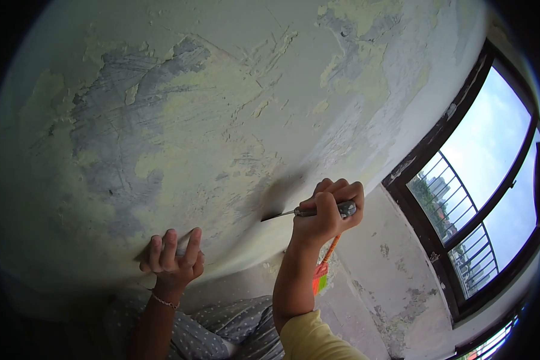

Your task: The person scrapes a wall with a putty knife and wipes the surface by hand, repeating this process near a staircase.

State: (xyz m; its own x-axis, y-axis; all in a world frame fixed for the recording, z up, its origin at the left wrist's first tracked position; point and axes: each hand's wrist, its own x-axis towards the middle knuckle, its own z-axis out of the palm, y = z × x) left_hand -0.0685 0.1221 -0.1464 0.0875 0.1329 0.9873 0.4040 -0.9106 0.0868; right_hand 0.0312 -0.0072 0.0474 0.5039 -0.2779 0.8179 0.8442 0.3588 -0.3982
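A wall (210,120) with peeling paint and bare grey patches fills most of the head view. My right hand (330,210) is closed around the dark, spotted handle of a scraper (279,215), whose thin blade points left and meets the wall at a dark shadow. Lower left, my left hand (174,258) rests against the wall with its fingers apart, a thin bracelet on the wrist. Something pale and rounded shows between its fingers, too hidden to name.
An orange-handled brush (321,276) with red and green parts is behind my right forearm. A dark-framed window (480,180) with a railing outside is at the right. Below it, another wall (378,264) has flaking paint. My dotted grey trousers (228,324) show at the bottom.
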